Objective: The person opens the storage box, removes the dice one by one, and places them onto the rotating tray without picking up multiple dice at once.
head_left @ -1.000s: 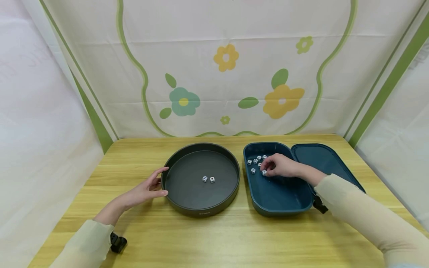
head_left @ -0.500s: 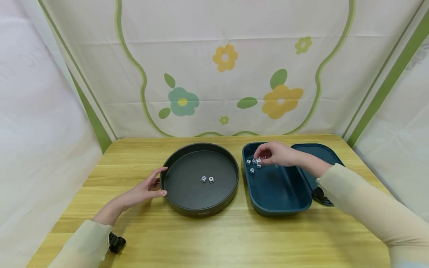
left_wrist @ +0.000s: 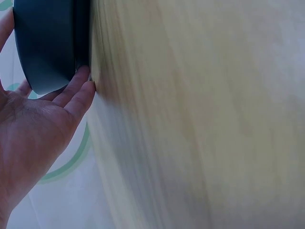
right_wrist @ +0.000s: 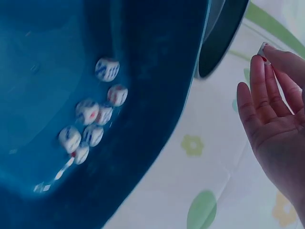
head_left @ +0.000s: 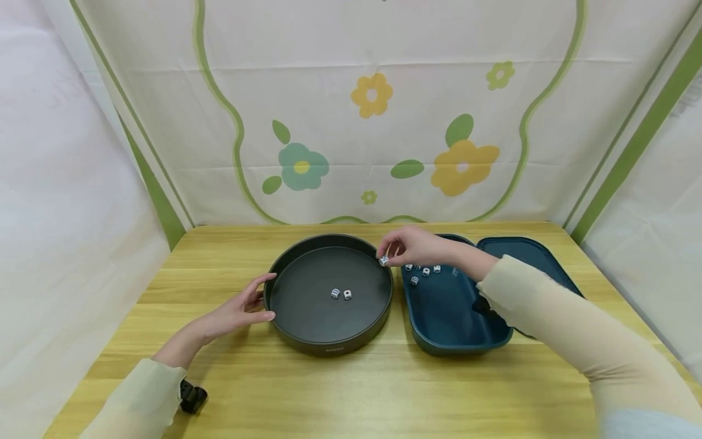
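My right hand [head_left: 408, 247] pinches a white die [head_left: 384, 260] at its fingertips, above the right rim of the round dark tray [head_left: 293, 338]. The same die [right_wrist: 263, 49] shows at my fingertips in the right wrist view. Two dice [head_left: 340, 294] lie in the middle of the tray. Several more dice [head_left: 422, 271] lie in the far end of the open blue case [head_left: 455, 341], seen also as dice [right_wrist: 90, 124] in the right wrist view. My left hand [head_left: 244, 308] rests open against the tray's left wall, fingers touching the tray [left_wrist: 47, 47].
The blue case's lid [head_left: 526, 256] lies open flat to the right. A small black clip [head_left: 192, 396] sits at my left sleeve. The wooden table [head_left: 351, 390] is ringed by a white flowered cloth backdrop [head_left: 373, 122].
My right hand lifted out of the blue case with one die and moved left over the tray's right rim. My left hand has stayed at the tray's left side.
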Motion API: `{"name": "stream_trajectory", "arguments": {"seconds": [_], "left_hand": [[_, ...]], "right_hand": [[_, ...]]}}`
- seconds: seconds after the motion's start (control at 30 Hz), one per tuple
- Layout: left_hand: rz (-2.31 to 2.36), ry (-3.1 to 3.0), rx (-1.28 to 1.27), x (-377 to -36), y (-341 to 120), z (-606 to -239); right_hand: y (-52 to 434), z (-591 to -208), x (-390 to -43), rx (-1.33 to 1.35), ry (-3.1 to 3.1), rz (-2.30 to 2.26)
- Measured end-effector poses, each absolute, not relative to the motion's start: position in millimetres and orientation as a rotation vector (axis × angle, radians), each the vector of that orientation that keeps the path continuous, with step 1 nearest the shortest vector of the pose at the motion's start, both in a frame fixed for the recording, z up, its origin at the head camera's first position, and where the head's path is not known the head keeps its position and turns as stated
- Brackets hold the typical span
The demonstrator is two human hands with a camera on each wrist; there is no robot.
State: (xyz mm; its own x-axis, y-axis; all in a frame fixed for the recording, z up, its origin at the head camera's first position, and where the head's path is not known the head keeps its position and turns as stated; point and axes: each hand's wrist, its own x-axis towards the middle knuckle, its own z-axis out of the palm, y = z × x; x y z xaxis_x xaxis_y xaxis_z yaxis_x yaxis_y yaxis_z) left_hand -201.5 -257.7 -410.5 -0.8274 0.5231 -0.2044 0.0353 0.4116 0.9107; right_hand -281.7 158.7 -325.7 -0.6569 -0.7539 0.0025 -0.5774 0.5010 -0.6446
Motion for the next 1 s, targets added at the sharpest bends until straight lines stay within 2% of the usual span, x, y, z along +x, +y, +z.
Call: {"name": "stream_trajectory", "arguments": {"seconds": [0.57, 1.0], "left_hand": [[1.394, 2.209, 0.476, -202.1, -255.5, -408.8], [1.402, 2.193, 0.461, -201.5, -254.7, -407.3]], "right_hand": [[91.7, -367.9, -298.6, -1.233, 2.409, -0.791], [77.8, -382.5, -300.3, -1.200, 2.395, -0.768]]}}
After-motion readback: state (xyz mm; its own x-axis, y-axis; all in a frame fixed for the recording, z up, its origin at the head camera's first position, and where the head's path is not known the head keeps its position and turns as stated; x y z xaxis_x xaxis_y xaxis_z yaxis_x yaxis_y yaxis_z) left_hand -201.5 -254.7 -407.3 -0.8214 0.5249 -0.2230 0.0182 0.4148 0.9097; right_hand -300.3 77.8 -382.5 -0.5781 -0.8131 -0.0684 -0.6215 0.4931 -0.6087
